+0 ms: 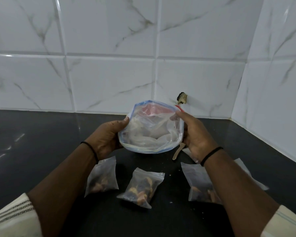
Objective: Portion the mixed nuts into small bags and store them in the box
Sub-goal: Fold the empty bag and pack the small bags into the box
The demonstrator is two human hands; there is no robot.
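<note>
Both of my hands hold a large clear zip bag (150, 129) with a blue and red seal, its mouth spread wide toward me. My left hand (109, 135) grips its left rim and my right hand (195, 134) grips its right rim. Inside I see only crumpled clear plastic. Three small clear bags with mixed nuts lie on the black counter below: one at the left (102, 177), one in the middle (141, 188), one at the right (199, 183), partly under my right forearm. No box shows.
A small wooden spoon (178, 151) lies on the black counter (41, 142) beside my right hand. Another clear bag (251, 177) pokes out beyond my right forearm. White marble tile walls form a corner at the back right. Crumbs dot the counter.
</note>
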